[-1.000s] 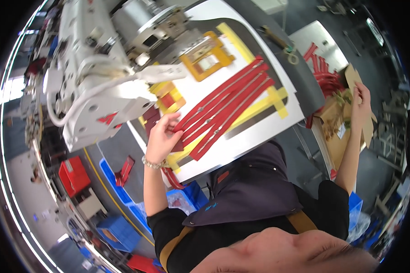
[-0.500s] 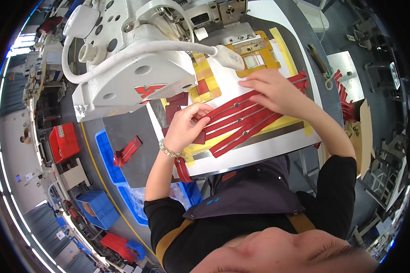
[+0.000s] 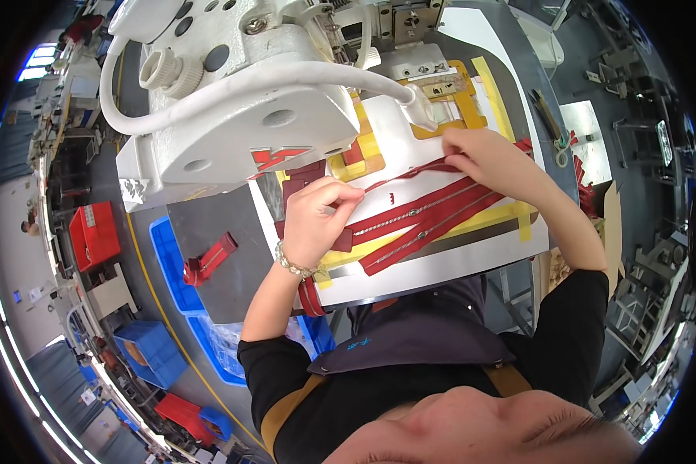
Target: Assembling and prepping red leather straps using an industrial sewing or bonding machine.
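Note:
A red zipper (image 3: 414, 171) is stretched slightly edge-on between my hands, lifted above the white work board (image 3: 379, 203). My left hand (image 3: 321, 213), with a bracelet at its wrist, pinches one end between thumb and fingers. Farther along, the fingers of my right hand (image 3: 491, 164) are closed on the same strip. Two more red zippers with metal teeth and sliders lie below it: an upper zipper (image 3: 390, 219) and a lower zipper (image 3: 398, 253). Dark red fabric pieces (image 3: 301, 179) rest beside my left hand, close to the machine head.
A white sewing machine (image 3: 240, 127) overhangs the board at upper left. Yellow clamp frames (image 3: 472, 116) sit beyond my hands. A folded red zipper (image 3: 215, 259) lies on the grey table; blue bins (image 3: 170, 259) stand beside it. Scissors (image 3: 549, 120) lie at the right edge.
Both hands have lifted the top zipper off the others and turned it on edge, baring white board beneath. The other two zippers remain lying there. The whole view has shifted slightly.

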Demonstrator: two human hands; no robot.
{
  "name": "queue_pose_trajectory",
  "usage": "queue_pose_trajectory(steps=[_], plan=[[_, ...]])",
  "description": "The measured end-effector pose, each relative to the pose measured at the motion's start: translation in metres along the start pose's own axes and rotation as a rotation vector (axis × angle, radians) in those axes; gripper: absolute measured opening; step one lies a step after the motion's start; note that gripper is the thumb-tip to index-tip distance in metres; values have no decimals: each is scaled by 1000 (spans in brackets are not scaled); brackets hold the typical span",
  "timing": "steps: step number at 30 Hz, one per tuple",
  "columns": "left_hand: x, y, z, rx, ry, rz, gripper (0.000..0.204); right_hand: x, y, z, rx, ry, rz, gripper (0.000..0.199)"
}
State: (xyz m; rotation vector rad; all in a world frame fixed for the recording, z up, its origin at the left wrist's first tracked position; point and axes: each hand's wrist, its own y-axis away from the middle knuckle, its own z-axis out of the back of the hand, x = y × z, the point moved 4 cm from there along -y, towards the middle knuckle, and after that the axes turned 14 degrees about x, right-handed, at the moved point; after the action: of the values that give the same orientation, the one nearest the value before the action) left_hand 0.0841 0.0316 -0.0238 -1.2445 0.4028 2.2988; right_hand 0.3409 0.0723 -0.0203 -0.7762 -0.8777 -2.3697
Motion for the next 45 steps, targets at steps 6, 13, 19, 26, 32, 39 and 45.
queue_pose_trajectory(steps=[6, 13, 19, 26, 32, 39, 45], plan=[[-15, -4, -5, -134, -568, -245, 21, 7, 28, 18, -438, 3, 114, 14], [-6, -15, -36, -94, -1077, -165, 28, -32, 2, -5, -320, 137, 164, 33], [-8, -8, -49, -1, -1117, -38, 53, -33, -3, -8, -272, 162, 129, 36], [-5, -9, -49, 14, -1152, 42, 66, -26, -4, -11, -346, 296, 179, 37], [-4, -9, -48, 15, -1155, 51, 67, -19, 7, 3, -398, 383, 142, 43], [-4, -8, -47, 21, -1163, 55, 68, -32, 28, 0, -594, 369, 25, 48], [-4, -10, -47, 19, -1154, 50, 71, -43, 32, -1, -592, 358, -39, 48]])
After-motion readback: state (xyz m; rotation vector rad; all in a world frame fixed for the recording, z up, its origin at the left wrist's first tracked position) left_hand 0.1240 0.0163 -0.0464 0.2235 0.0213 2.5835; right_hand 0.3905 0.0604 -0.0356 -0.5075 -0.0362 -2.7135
